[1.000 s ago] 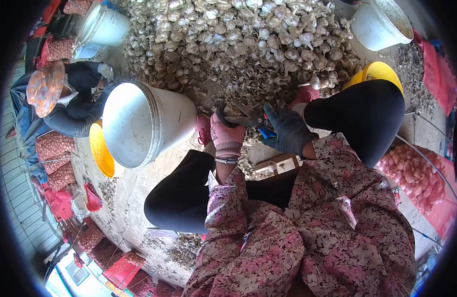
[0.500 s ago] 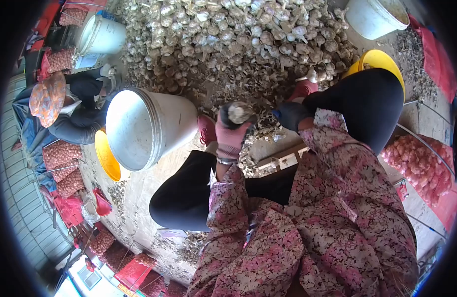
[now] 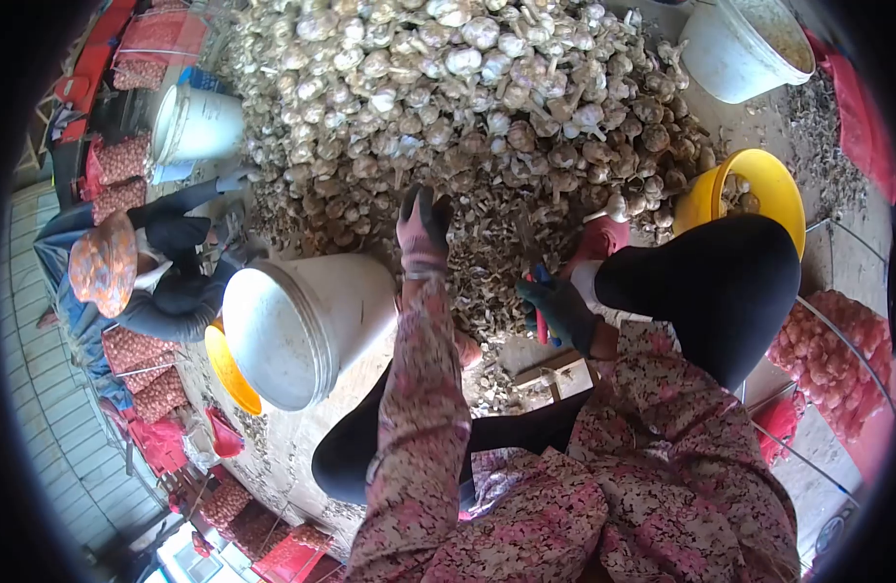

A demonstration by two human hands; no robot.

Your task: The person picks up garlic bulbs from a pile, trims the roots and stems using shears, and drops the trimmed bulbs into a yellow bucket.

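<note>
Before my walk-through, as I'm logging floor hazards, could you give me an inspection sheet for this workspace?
Surface: pale floor, partly littered.
Job's things: garlic heap; shears; large white bucket; yellow bucket holding bulbs.
Clutter: dry garlic scraps beside the heap.
Hands: left hand, gloved, at the heap's near edge, contact unclear; right hand, gloved, holding the shears.
Cables: none identifiable.
Surroundings: co-worker in a patterned hat at left; filled red mesh sack at right.

Left hand (image 3: 422, 231), cupped round a bulb half a second ago, now extended towards 12 o'clock, at the garlic pile's (image 3: 457, 107) near edge; shears (image 3: 539, 276) in right hand (image 3: 566, 313) swung from 9 to nearly 12; co-worker's arm (image 3: 190, 197) now outstretched towards 2.
</note>
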